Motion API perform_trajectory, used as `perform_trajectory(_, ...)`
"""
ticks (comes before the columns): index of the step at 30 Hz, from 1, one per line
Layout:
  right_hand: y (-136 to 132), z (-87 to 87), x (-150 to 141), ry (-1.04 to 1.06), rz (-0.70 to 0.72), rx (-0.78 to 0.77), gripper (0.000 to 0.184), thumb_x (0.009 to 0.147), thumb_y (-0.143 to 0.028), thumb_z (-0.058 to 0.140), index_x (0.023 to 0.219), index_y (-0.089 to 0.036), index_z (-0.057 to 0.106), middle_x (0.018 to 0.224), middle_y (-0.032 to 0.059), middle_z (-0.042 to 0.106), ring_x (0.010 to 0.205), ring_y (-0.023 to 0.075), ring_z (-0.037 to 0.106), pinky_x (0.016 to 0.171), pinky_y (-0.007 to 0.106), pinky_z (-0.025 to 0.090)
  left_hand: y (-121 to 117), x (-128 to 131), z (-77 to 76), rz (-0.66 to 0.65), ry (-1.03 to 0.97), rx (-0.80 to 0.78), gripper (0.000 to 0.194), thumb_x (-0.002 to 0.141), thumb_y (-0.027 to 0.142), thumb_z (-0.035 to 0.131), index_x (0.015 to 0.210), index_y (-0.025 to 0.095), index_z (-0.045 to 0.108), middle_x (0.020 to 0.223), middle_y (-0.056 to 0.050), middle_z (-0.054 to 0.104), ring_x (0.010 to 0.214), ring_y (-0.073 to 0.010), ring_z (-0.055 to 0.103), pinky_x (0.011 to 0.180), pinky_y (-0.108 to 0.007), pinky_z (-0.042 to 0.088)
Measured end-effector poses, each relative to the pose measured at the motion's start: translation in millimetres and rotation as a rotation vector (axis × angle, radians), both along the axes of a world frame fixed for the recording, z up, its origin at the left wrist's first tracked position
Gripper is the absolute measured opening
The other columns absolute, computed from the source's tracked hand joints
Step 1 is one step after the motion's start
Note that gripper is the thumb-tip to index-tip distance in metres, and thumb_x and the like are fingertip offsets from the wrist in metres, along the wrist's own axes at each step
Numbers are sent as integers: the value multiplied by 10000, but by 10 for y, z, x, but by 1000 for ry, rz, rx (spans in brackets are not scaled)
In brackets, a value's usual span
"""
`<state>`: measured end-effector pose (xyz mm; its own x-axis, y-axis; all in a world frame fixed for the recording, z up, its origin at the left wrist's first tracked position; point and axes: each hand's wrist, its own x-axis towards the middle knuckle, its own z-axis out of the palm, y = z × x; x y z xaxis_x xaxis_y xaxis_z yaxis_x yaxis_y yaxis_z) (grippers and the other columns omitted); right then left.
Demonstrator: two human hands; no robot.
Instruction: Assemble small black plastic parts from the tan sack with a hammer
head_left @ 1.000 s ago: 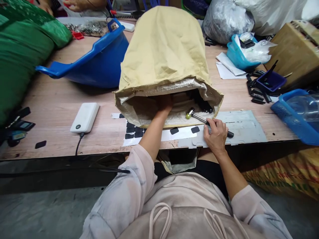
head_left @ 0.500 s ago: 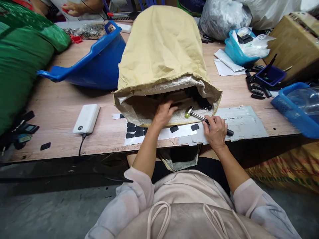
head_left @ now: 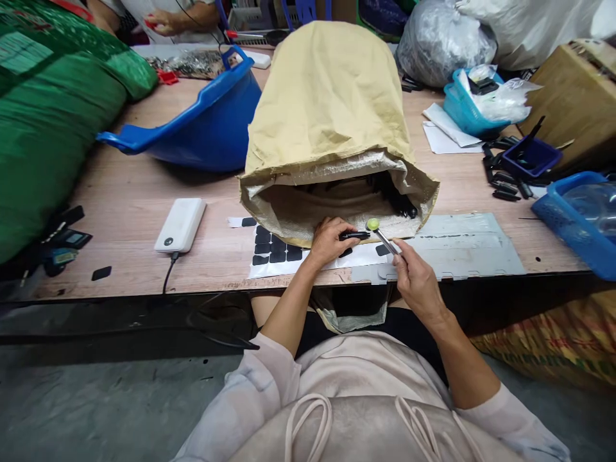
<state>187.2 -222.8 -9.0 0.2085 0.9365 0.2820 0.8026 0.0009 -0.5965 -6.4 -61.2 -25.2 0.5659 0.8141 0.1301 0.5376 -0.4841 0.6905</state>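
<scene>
My left hand [head_left: 331, 241] is closed on a slim black piece [head_left: 355, 235] at the lower lip of a tan sack [head_left: 327, 96]. The sack lies with its mouth toward me, and more black pieces [head_left: 397, 197] show inside on the right. In my right hand [head_left: 416, 276] is a small hammer [head_left: 384, 240] with a metal shaft and a yellow-green head. Its head is raised close to the right end of the black piece; I cannot tell whether they touch. Under the sack's lip lies a white sheet [head_left: 322, 264] with black rounded-square stickers [head_left: 278, 246].
A grey board [head_left: 471, 247] lies at the table edge on the right. On the left are a white power bank [head_left: 180, 224], a blue basin [head_left: 206, 122] and a green sack [head_left: 52, 128]. Right are a blue basket [head_left: 572, 212] and a purple tray [head_left: 532, 157]. Across the table is another person's hand [head_left: 166, 21].
My left hand has come out of the sack mouth to its lip, now with a black piece. My right hand has lifted and tilted the hammer. The view has shifted slightly.
</scene>
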Motion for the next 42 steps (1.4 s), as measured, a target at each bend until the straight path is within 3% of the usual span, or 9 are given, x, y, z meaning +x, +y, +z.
perform_trajectory(3, 10, 17, -119, 20, 47, -14, 470, 1080, -344, 351, 1500, -266, 548, 1171, 90, 721, 1090, 227, 692, 996, 369, 555, -9, 7, -14, 33, -23, -25, 168, 842, 297, 793, 1005, 258, 793, 994, -30, 742, 1004, -241, 619, 978, -403, 476)
perform_trajectory(7, 19, 20, -202, -3, 64, -10, 490, 1072, -295, 359, 1523, -287, 549, 1008, 63, 698, 934, 198, 689, 886, 322, 574, -9, 23, -24, 61, -10, -42, 159, 829, 283, 806, 985, 255, 791, 978, -21, 738, 1018, -238, 616, 955, -388, 482)
perform_trajectory(13, -12, 2, -236, -66, 65, -28, 486, 1061, -260, 377, 1501, -303, 578, 948, 50, 685, 831, 185, 665, 791, 294, 564, -1, 37, -11, 51, 8, -33, 116, 841, 279, 798, 954, 253, 788, 936, -14, 732, 988, -229, 617, 934, -374, 475)
perform_trajectory(19, -39, 45, -162, -5, 24, 49, 480, 1071, -263, 389, 1521, -281, 556, 996, 49, 696, 891, 175, 675, 862, 296, 557, -1, 44, -11, 44, -6, -44, 155, 826, 265, 805, 979, 245, 797, 996, -20, 745, 1019, -241, 619, 956, -389, 474)
perform_trajectory(23, -58, -16, -146, -47, 25, 3, 481, 1058, -234, 402, 1503, -284, 579, 991, 46, 710, 875, 174, 683, 836, 284, 555, 1, 55, -18, 76, -24, -78, 151, 807, 256, 812, 958, 253, 805, 967, -20, 739, 1022, -250, 617, 977, -397, 465)
perform_trajectory(28, 0, -20, -70, -53, 6, 58, 472, 1071, -263, 396, 1513, -285, 563, 1172, 65, 725, 1027, 187, 691, 896, 289, 544, -1, 57, -13, 75, -31, -81, 150, 798, 249, 821, 947, 242, 803, 966, -26, 740, 1027, -254, 615, 966, -390, 463)
perform_trajectory(33, 277, -28, 138, -327, -132, 65, 423, 1051, -265, 449, 1425, -258, 647, 1042, 71, 711, 923, 201, 631, 754, 290, 475, -30, 49, 11, 68, 11, -40, 176, 773, 267, 835, 943, 241, 795, 974, -26, 735, 1019, -262, 618, 969, -395, 464)
perform_trajectory(39, 511, -235, 288, -556, -185, 73, 417, 978, -150, 492, 1319, -255, 708, 976, 94, 650, 865, 223, 485, 737, 333, 369, 22, 40, 38, 43, 10, -32, 142, 829, 286, 799, 960, 234, 779, 990, -36, 732, 1022, -265, 612, 966, -403, 465)
perform_trajectory(42, 507, -287, 287, -574, -207, 108, 405, 977, -160, 494, 1307, -253, 712, 1037, 96, 641, 863, 217, 474, 734, 335, 341, -204, -33, 123, 20, -91, 25, 135, 903, 315, 730, 990, 214, 754, 1027, -66, 740, 1033, -265, 614, 965, -401, 471)
